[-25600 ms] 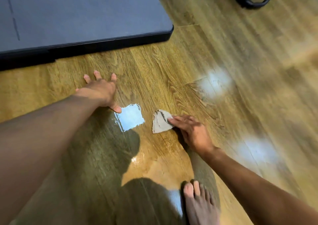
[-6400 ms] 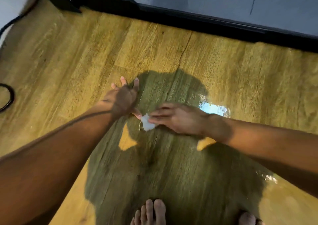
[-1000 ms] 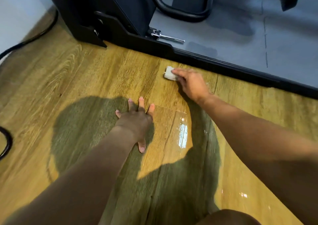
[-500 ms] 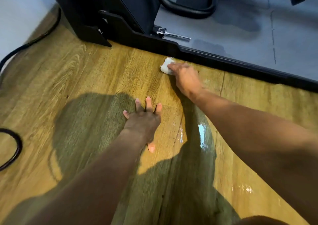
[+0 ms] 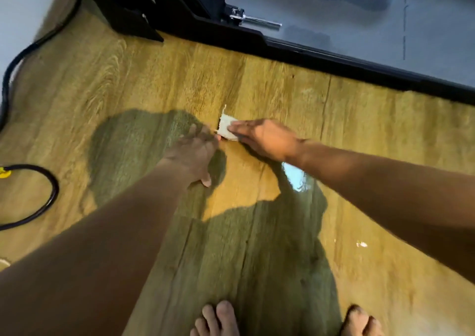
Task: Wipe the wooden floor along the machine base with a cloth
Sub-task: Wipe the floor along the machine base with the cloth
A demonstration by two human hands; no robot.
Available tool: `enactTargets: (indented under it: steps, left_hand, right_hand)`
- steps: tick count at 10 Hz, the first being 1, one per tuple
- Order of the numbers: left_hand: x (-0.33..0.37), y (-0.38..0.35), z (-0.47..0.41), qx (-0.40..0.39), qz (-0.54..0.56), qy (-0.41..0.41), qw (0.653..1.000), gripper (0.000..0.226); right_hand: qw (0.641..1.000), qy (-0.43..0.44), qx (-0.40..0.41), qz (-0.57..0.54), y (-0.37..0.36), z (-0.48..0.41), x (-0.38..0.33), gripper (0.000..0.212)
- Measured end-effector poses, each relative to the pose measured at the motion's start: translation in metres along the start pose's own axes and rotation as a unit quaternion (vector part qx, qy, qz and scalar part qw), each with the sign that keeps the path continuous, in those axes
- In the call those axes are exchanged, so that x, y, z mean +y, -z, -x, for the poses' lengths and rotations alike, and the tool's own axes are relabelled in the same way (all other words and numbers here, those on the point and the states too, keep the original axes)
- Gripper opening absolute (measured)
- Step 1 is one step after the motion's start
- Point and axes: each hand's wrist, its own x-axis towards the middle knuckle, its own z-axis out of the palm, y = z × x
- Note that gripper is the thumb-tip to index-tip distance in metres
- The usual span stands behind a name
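A small pale cloth (image 5: 225, 128) lies flat on the wooden floor (image 5: 154, 83), well in front of the black machine base (image 5: 295, 53). My right hand (image 5: 267, 137) presses on the cloth with straight fingers, covering its right part. My left hand (image 5: 194, 153) rests flat on the floor just left of the cloth, fingers spread and fingertips almost touching it.
A grey mat (image 5: 359, 19) covers the machine base, with a metal pin (image 5: 253, 20) at its edge. A black cable (image 5: 30, 50) runs along the left wall and loops (image 5: 48, 197) on the floor. My bare feet (image 5: 218, 320) stand at the bottom edge.
My right hand has pulled the cloth back from the machine base edge toward me, ending beside my left hand. The view has tilted down and my feet now show.
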Motion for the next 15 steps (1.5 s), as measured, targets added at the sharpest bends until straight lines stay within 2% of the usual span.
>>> enactTargets:
  steps: [2, 3, 4, 5, 6, 7, 8, 9, 10, 11, 12, 13, 14, 15]
  left_hand:
    - [-0.025, -0.008, 0.001, 0.023, 0.026, 0.017, 0.999, 0.129]
    - [-0.034, -0.007, 0.002, 0.001, 0.04, 0.005, 0.999, 0.133]
    - [-0.043, -0.01, 0.01, -0.025, 0.039, -0.022, 0.999, 0.135]
    - [-0.044, -0.008, 0.013, -0.017, 0.029, 0.018, 0.999, 0.134]
    - [-0.042, -0.01, 0.023, -0.031, 0.03, 0.088, 0.995, 0.138]
    - [-0.048, -0.014, 0.028, -0.041, 0.078, 0.113, 0.99, 0.137]
    - [-0.053, -0.014, 0.03, -0.045, 0.082, 0.103, 0.99, 0.137]
    - [-0.057, -0.008, 0.028, -0.064, 0.053, 0.095, 0.992, 0.14]
    - [-0.062, -0.008, 0.028, -0.076, 0.023, 0.091, 0.993, 0.142]
    - [-0.061, -0.008, 0.027, -0.073, 0.007, 0.089, 0.993, 0.143]
    - [-0.061, -0.008, 0.026, -0.066, -0.001, 0.087, 0.994, 0.143]
    - [-0.064, -0.01, 0.026, -0.052, -0.019, 0.08, 0.995, 0.144]
    - [-0.069, -0.014, 0.029, -0.022, -0.066, 0.085, 0.994, 0.144]
    - [-0.069, -0.015, 0.03, -0.008, -0.085, 0.087, 0.993, 0.144]
  right_hand:
    - [0.994, -0.06, 0.091, 0.002, -0.003, -0.004, 0.015, 0.038]
    - [0.994, 0.086, 0.057, -0.034, -0.027, 0.036, -0.022, 0.044]
    - [0.981, 0.188, -0.002, -0.044, -0.024, 0.052, -0.025, 0.047]
    - [0.993, 0.101, 0.054, -0.04, -0.018, 0.029, -0.008, 0.032]
    - [0.985, 0.104, 0.139, 0.022, -0.035, 0.042, -0.042, 0.029]
    - [0.979, 0.177, 0.095, -0.039, -0.057, 0.076, -0.078, 0.045]
    - [0.97, 0.233, 0.034, -0.059, -0.049, 0.073, -0.069, 0.029]
    - [0.982, 0.177, 0.054, -0.03, -0.038, 0.047, -0.06, 0.029]
    - [0.981, 0.165, 0.101, -0.024, -0.056, 0.061, -0.083, 0.029]
    - [0.961, 0.267, 0.074, -0.025, -0.076, 0.087, -0.113, 0.025]
    - [0.902, 0.422, 0.042, -0.08, -0.082, 0.076, -0.117, 0.036]
    - [0.916, 0.379, 0.009, -0.131, -0.078, 0.038, -0.099, 0.055]
    - [0.988, 0.126, 0.083, -0.022, -0.061, -0.002, -0.091, 0.049]
    - [0.973, 0.218, 0.062, -0.045, -0.066, 0.004, -0.105, 0.059]
